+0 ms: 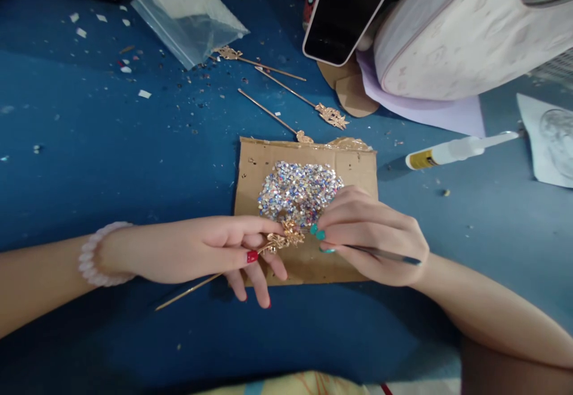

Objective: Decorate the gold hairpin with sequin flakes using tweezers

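Gold metal stick with an ornate head [292,234] is pinched in the left hand [197,249]; right hand [380,234] has a slim dark tool [388,255] gripped, right beside it.

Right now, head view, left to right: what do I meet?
Beaded bracelet → left hand → pile of shiny flakes → right hand → bottle → paper with a drawing. Left out: things overlapping these.
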A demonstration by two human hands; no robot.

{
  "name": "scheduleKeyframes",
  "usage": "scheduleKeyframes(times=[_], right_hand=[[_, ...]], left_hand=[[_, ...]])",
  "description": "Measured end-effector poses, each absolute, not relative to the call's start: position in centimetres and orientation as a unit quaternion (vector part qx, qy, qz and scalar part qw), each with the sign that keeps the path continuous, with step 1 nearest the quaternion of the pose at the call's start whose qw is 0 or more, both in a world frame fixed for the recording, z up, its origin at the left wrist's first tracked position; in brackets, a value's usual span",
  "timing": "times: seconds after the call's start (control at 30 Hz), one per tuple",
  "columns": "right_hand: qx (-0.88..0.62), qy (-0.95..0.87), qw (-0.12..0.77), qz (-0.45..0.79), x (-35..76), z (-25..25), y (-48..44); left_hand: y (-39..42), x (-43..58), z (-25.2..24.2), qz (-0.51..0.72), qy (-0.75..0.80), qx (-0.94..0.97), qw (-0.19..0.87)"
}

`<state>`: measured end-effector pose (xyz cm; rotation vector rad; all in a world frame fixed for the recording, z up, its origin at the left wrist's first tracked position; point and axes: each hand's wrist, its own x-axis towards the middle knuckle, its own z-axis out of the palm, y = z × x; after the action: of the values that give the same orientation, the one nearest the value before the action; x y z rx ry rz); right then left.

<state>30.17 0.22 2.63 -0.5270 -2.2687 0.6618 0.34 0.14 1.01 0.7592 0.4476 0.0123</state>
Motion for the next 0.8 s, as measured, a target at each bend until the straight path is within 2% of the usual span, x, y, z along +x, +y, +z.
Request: scheduleKeyframes(times=[0.17,0.8], right_hand=[[-0.203,-0.868,0.382,0.246,30.3,2.4,0.6],[-0.229,-0.874,0.346,0.252,30.0,1.5,1.0]], left_hand=[[0.3,0.3,1.3,-0.014,0.213,0.393,0.894],[0.4,0.2,1.2,-0.067,0.168,0.465,0.867]])
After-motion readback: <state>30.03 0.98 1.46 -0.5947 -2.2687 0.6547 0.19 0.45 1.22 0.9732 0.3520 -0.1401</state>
